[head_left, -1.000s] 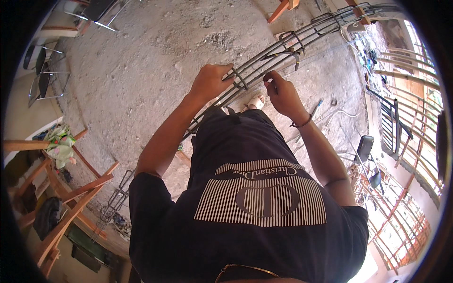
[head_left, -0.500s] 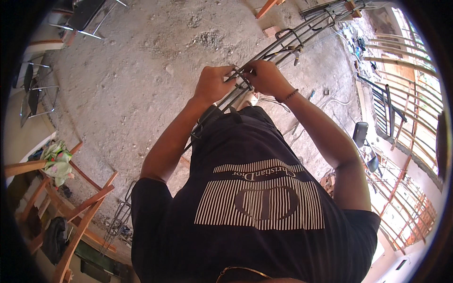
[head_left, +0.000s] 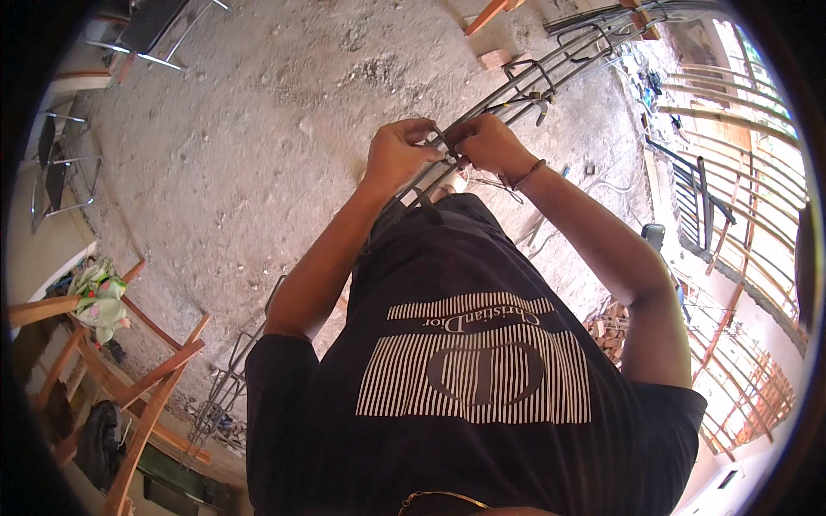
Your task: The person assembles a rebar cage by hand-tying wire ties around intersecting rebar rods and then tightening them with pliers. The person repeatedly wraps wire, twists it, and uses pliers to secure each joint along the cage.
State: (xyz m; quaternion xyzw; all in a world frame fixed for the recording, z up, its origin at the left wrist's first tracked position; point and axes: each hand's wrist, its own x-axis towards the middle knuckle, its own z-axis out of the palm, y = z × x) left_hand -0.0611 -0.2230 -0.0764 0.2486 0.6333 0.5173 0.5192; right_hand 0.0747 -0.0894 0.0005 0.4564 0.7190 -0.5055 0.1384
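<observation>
A long cage of steel reinforcing bars [head_left: 483, 104] runs slantwise from my lap to the far right, with bent square stirrups [head_left: 531, 67] spaced along it. My left hand [head_left: 401, 156] grips a stirrup from the left, thumb and fingers curled at its edge. On the other side my right hand [head_left: 492, 148] is closed at the same stirrup, its fingertips pinched near a bar; whether thin wire is between them is too small to tell. Beyond my right hand, a pair of pincers [head_left: 541, 109] rests on the bars.
Rough concrete floor [head_left: 258, 129] spreads around me. Metal-framed chairs [head_left: 60, 163] stand at the left, above a wooden frame [head_left: 163, 387]. Another rebar cage [head_left: 219, 391] lies by my left elbow. Wooden slats [head_left: 731, 120] line the right side; a brick [head_left: 495, 58] lies beyond the cage.
My hands stay at the same stirrup. My left hand has shifted slightly right, its thumb and index finger further apart, and my right hand has turned a little downward.
</observation>
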